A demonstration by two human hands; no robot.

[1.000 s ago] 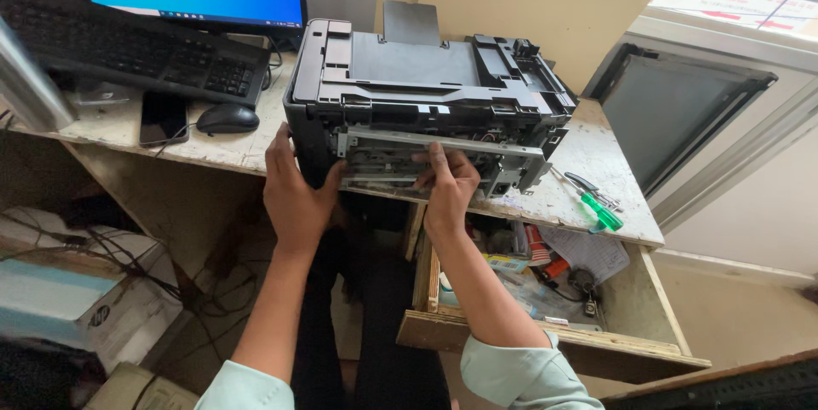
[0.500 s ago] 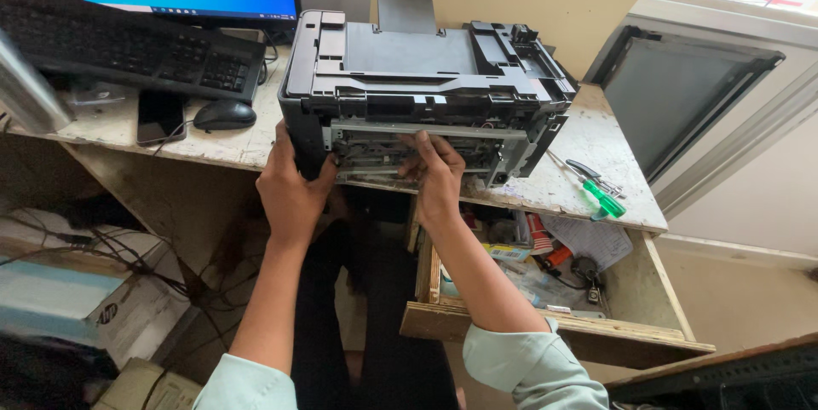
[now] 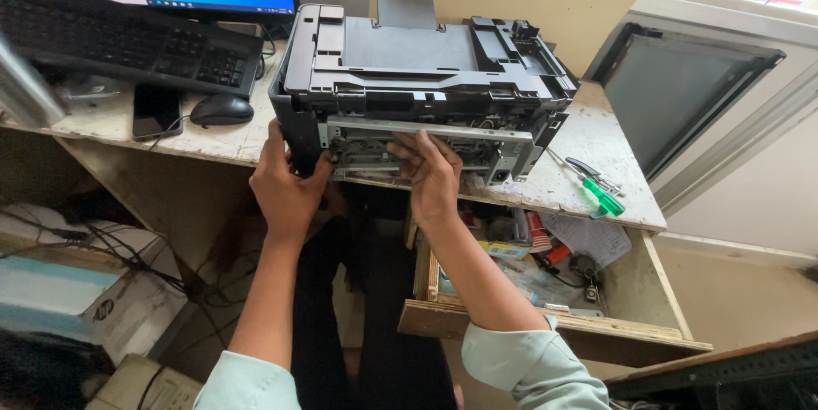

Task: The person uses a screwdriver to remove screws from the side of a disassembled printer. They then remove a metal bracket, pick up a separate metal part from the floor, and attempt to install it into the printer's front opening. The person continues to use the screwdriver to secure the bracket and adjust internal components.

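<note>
black printer (image 3: 426,77) on desk: left hand (image 3: 285,184) grips its corner, right hand (image 3: 430,176) fingers reach inside.

Pale mint-green sleeves pushed up above both elbows, forearms bare.

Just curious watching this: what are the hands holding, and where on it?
The left hand grips the printer by its front left corner. The right hand rests fingers in its open front; a firm grip cannot be told.
</note>
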